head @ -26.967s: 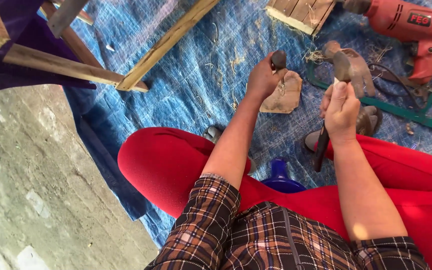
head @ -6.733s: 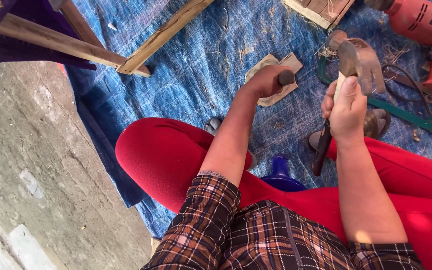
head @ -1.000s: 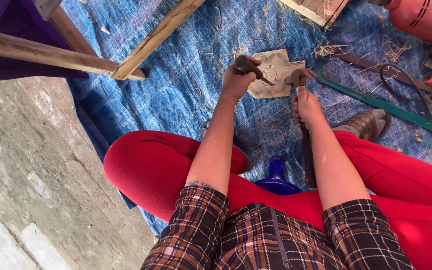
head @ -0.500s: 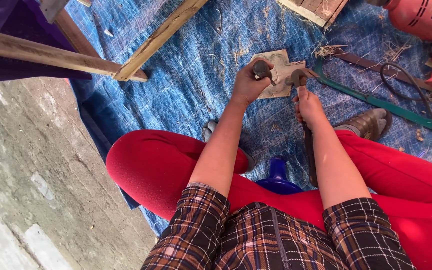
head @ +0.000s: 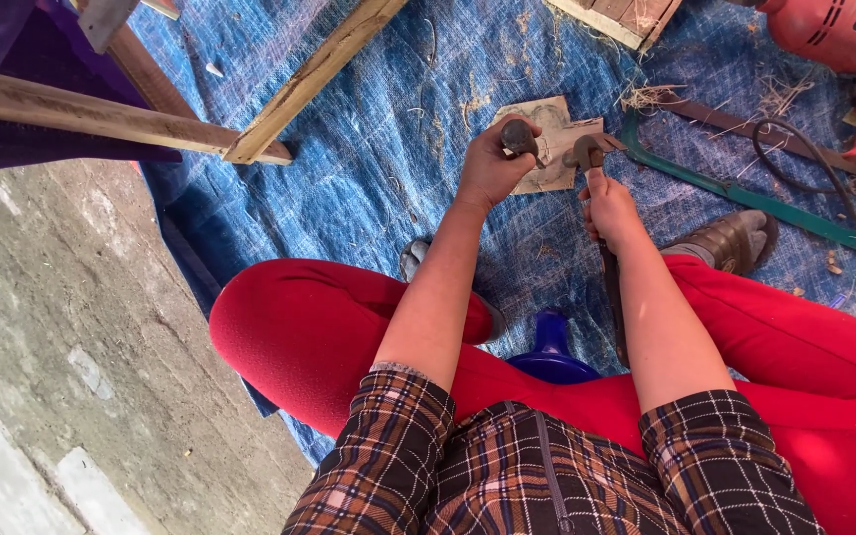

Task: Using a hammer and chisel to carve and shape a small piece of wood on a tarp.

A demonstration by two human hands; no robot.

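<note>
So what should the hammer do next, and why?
Probably lift the hammer a little and tap again. Its head sits right beside the chisel's handle, which the left hand holds on the small wood piece; the right hand grips the hammer's handle.

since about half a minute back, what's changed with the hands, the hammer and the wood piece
The right hand has brought the hammer down from its raised position: its head now sits at the small wood piece, beside the chisel. The left hand still grips the chisel on the wood, a little further forward. The red drill, green saw frame and blue tarp lie as before.
</note>
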